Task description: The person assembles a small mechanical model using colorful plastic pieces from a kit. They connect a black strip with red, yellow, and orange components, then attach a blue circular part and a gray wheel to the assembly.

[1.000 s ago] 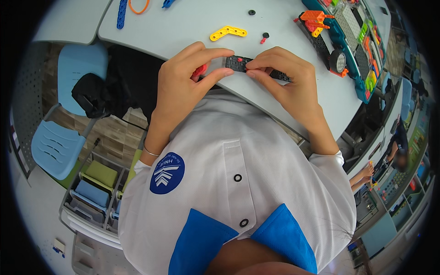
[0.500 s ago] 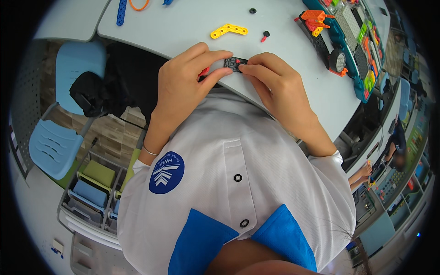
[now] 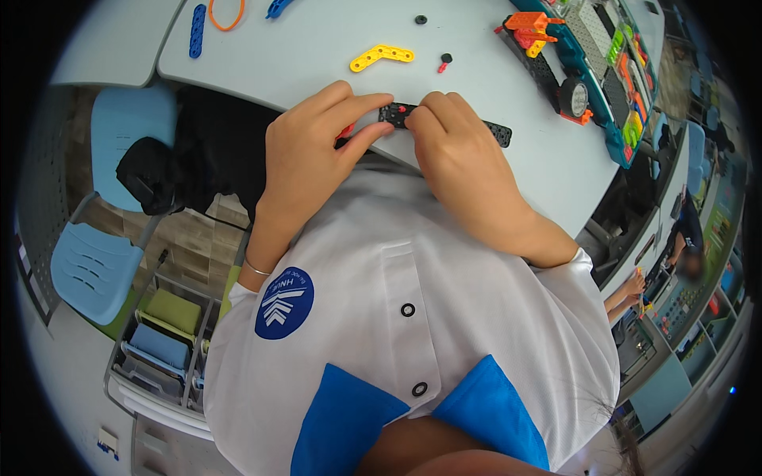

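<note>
Close to the table's near edge, both hands hold a long black perforated plastic building strip (image 3: 498, 133). My left hand (image 3: 305, 147) pinches its left end between thumb and index finger. A small red piece (image 3: 346, 131) shows behind that thumb, partly hidden by the fingers. My right hand (image 3: 460, 151) is closed over the middle of the strip with its fingers bent down, and the right end sticks out beyond the knuckles. A tiny red peg (image 3: 402, 109) shows on the strip between the hands. Just beyond lies a yellow angled beam (image 3: 382, 56).
Further out lie a blue beam (image 3: 197, 32), an orange ring (image 3: 226, 14), a black washer (image 3: 421, 20) and a red peg with a black cap (image 3: 444, 63). At right, a wheeled orange-and-black build (image 3: 548, 67) leans by a teal parts tray (image 3: 607, 119). Blue chairs (image 3: 91, 254) stand left.
My right hand has turned and closed further over the strip, whose right end now shows past it. My left hand keeps its pinch. The view has shifted slightly.
</note>
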The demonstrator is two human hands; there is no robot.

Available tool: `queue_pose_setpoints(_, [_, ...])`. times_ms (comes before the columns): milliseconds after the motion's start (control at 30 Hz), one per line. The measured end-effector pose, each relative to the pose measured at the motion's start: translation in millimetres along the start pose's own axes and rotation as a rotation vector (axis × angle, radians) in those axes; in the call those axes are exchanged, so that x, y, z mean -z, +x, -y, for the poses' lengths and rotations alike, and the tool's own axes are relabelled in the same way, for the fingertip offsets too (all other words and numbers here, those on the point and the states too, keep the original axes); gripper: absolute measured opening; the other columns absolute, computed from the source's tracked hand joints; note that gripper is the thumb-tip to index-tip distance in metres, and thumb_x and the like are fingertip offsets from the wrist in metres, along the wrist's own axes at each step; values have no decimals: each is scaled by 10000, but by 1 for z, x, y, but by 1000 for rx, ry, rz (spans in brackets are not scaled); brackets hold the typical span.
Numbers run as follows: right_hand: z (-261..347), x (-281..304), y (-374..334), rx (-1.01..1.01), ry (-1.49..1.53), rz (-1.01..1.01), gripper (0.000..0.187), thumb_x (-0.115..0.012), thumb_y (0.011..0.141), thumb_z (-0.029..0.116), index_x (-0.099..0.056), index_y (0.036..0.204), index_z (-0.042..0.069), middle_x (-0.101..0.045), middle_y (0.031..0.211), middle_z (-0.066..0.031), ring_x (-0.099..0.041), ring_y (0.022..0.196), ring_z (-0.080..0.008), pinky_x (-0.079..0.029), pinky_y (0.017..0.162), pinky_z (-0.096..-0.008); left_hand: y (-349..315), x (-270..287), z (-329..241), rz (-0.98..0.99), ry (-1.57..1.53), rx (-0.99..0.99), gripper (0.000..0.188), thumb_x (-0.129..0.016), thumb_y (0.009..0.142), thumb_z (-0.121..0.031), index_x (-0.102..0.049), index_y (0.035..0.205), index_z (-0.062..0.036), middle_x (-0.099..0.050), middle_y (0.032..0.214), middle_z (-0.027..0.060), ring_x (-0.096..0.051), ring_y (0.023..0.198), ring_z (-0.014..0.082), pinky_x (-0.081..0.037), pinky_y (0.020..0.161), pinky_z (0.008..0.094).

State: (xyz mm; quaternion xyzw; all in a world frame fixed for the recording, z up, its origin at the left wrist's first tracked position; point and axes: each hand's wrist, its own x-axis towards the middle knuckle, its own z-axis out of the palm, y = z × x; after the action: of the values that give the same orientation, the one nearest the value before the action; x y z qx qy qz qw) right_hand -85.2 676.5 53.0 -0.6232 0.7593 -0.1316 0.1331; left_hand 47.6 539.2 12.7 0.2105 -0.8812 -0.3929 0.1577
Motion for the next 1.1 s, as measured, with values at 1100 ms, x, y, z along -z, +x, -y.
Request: queue_pose_setpoints(1100, [-70, 0, -41, 56, 179, -457, 269, -757, 782, 37, -718, 1045, 77, -666, 893, -45, -622, 792, -225, -481, 674, -345, 22, 2, -22, 123, -483, 163, 219, -622, 968, -110, -686, 1164, -36, -445, 802, -28, -380, 681, 70, -332, 599, 230])
